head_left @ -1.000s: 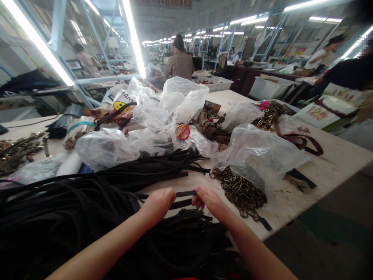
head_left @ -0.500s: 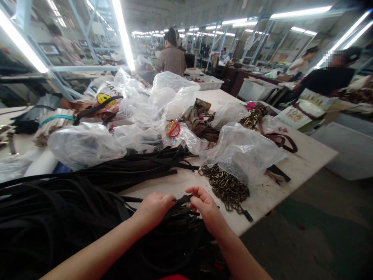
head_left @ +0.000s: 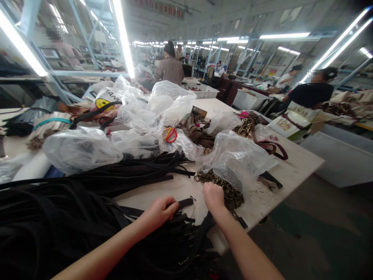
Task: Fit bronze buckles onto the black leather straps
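Observation:
My left hand (head_left: 163, 209) is closed around a black strap (head_left: 185, 202), whose free end sticks out past the thumb to the right. At the near left edge of a heap of brass-coloured metal buckles (head_left: 233, 194), my right hand (head_left: 214, 196) is curled closed, its fingertips turned away from view. What those fingers grip, if anything, is hidden. Many more black straps (head_left: 72, 210) lie in a big loose pile under and left of my left arm. Metal pieces show among the strap ends below my hands.
Clear plastic bags (head_left: 236, 151) partly cover the buckles and fill the table's middle. Red-and-yellow-handled scissors (head_left: 170, 134) lie on plastic. Brown straps (head_left: 198, 130) are behind. The table edge (head_left: 291, 188) runs along the right, beside a white bin (head_left: 329, 155). Other people work farther off.
My right hand has left the strap end and moved up and right to the buckle heap, its fingers now curled. My left hand still holds the strap. The view has shifted slightly.

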Demonstrator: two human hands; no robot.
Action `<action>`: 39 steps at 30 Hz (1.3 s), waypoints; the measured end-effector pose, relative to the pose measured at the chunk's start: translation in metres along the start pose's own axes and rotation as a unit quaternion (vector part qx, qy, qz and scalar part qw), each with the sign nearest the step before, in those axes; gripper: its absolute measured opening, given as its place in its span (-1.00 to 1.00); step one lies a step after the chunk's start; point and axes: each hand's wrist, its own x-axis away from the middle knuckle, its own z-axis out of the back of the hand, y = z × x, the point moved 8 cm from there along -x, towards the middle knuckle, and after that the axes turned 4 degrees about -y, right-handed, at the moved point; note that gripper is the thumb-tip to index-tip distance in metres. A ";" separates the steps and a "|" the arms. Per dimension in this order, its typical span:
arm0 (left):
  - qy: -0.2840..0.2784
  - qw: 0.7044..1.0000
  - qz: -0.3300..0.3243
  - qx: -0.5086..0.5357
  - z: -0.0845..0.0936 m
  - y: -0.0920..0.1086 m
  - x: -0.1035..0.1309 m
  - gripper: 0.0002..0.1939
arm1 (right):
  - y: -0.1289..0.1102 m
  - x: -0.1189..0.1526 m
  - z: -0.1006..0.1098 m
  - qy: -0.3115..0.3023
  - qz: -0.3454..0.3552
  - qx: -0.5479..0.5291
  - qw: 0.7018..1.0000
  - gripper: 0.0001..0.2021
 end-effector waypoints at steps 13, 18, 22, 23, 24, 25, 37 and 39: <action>0.103 0.962 0.059 0.245 0.019 -0.023 -0.014 -0.72 | -0.045 0.030 0.021 -0.103 0.105 -0.554 0.820 -0.81; 0.094 0.943 0.062 0.314 0.021 -0.023 -0.007 -0.68 | -0.085 0.049 0.028 -0.193 0.106 -0.730 0.647 -0.76; 0.063 0.940 0.082 0.324 0.018 -0.023 0.000 -0.71 | -0.098 0.050 0.020 -0.220 0.100 -0.745 0.622 -0.74; 0.063 0.941 0.083 0.322 0.019 -0.022 0.001 -0.71 | -0.098 0.050 0.018 -0.222 0.097 -0.745 0.621 -0.74; 0.064 0.942 0.083 0.318 0.020 -0.021 0.003 -0.72 | -0.098 0.049 0.017 -0.222 0.093 -0.746 0.621 -0.74; 0.065 0.943 0.082 0.315 0.021 -0.020 0.003 -0.72 | -0.098 0.049 0.017 -0.220 0.089 -0.747 0.621 -0.74; 0.114 0.934 0.067 0.331 0.027 -0.024 0.003 -0.64 | -0.083 0.038 0.009 -0.145 -0.006 -0.811 0.566 -0.67; 0.113 0.931 0.078 0.339 0.027 -0.028 0.003 -0.64 | -0.076 0.036 0.011 -0.131 -0.017 -0.822 0.554 -0.67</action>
